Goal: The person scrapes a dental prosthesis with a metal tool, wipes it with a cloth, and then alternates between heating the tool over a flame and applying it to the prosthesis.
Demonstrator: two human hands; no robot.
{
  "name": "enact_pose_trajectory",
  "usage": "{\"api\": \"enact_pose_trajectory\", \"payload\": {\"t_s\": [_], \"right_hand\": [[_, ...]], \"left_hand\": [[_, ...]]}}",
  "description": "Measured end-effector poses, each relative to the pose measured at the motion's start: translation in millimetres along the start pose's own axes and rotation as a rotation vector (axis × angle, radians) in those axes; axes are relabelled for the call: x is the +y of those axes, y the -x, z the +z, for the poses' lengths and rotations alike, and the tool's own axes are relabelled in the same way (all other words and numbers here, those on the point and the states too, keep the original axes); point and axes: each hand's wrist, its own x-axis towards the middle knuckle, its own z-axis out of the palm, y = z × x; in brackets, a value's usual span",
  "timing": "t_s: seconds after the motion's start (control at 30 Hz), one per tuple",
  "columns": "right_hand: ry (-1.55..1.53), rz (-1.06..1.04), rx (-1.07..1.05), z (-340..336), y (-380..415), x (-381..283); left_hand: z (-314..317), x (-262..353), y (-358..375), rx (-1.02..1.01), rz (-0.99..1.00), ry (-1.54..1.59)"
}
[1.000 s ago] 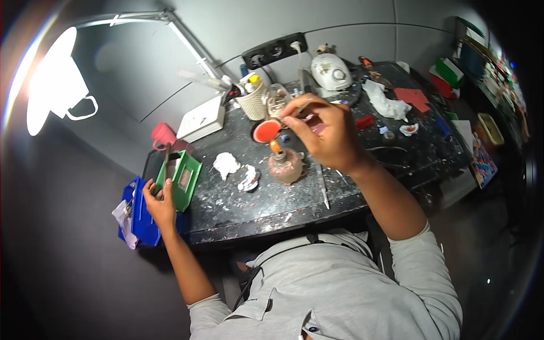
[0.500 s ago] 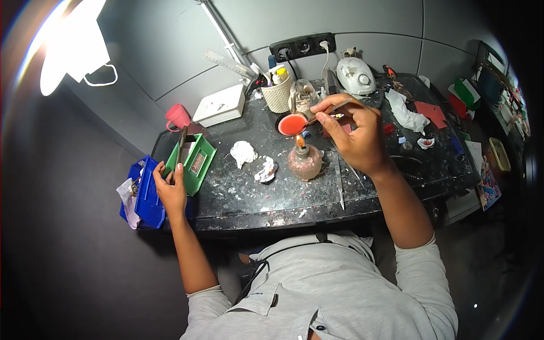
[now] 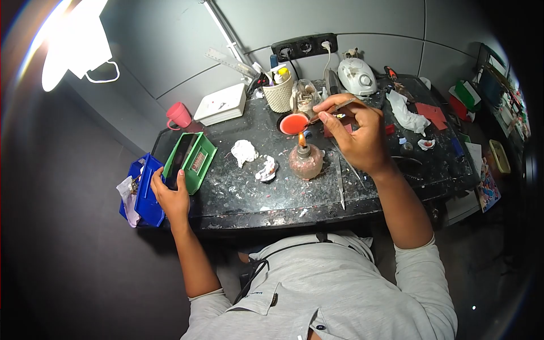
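My left hand (image 3: 173,198) holds a dark flat object (image 3: 182,152), its fingers at the lower end, over the green tray (image 3: 201,165). My right hand (image 3: 360,130) pinches a thin metal tool (image 3: 334,108). The tool reaches left to a small round dish (image 3: 294,123) of red, shiny material; whether they are joined is unclear. Just below the dish burns the flame (image 3: 302,139) of a glass spirit burner (image 3: 306,162). Two crumpled white pieces (image 3: 244,153) (image 3: 266,169) lie left of the burner.
Left of the green tray is a blue bin (image 3: 148,192). Behind are a pink mug (image 3: 179,115), white box (image 3: 221,104), pen basket (image 3: 279,95) and white device (image 3: 357,76). Metal tools (image 3: 340,180) and crumpled tissue (image 3: 405,110) lie at right.
The dark object in my left hand has turned from edge-on to showing its broad face. My right hand and the dish have barely moved.
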Motion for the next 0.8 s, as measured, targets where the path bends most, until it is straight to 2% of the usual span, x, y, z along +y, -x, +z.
{"api": "enact_pose_trajectory", "payload": {"t_s": [0.2,0.27,0.37,0.6,0.8], "right_hand": [[-0.009,0.002,0.006,-0.2,-0.5,-0.2],[0.026,-0.010,-0.034,-1.2,-0.6,-0.9],[-0.011,-0.002,0.009,0.6,-0.4,0.8],[0.012,-0.015,0.006,-0.2,-0.1,0.4],[0.002,-0.037,0.028,-1.4,-0.9,2.3]], "left_hand": [[-0.9,-7.1,4.1,-0.003,-0.021,0.009],[-3.0,-2.7,6.1,-0.028,-0.106,-0.001],[-5.0,-1.5,7.6,-0.089,-0.132,0.005],[1.5,-25.5,2.8,-0.116,0.002,-0.079],[8.6,-31.7,-3.9,-0.106,-0.032,-0.185]]}}
